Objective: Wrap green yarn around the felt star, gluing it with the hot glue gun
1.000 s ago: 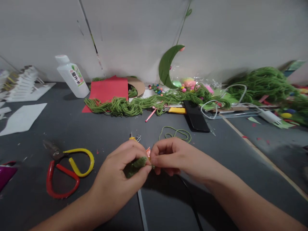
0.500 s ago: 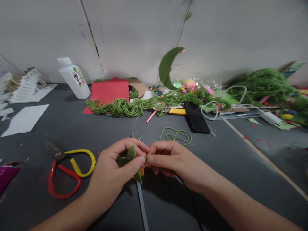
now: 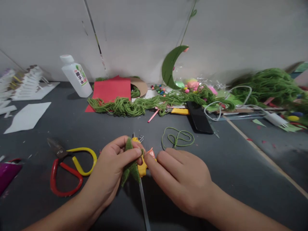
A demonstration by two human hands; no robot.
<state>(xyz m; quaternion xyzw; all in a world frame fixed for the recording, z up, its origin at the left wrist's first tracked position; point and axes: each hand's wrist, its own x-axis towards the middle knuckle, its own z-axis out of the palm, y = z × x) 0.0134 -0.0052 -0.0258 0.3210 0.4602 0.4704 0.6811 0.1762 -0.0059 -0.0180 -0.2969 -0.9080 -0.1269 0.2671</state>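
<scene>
My left hand (image 3: 113,166) is closed on a green, yarn-covered star (image 3: 132,166), with the thumb pressed on one of its points. Close by on the right, my right hand (image 3: 178,179) has its fingers curled in and the back of the hand turned up. Its fingertips almost meet the left ones beside the star, and what they pinch, if anything, is hidden. Beneath the hands lies a yellow tool (image 3: 142,170) with a narrow tip, partly covered. A thin metal strip (image 3: 144,205) runs from there toward me. Beyond my right hand, a loose green yarn length (image 3: 179,137) lies looped.
Pliers with red and yellow handles (image 3: 64,157) lie at left, below a white sheet (image 3: 27,117). Along the wall are a white bottle (image 3: 76,77), red paper (image 3: 112,89), green yarn bundles (image 3: 125,106), a black phone (image 3: 199,118) and a white charger (image 3: 275,119). A green crescent (image 3: 169,69) hangs there.
My right hand has rolled over so its back faces up, and it has drawn slightly away from the left fingers. The star has turned in my left hand, showing more of its lower points.
</scene>
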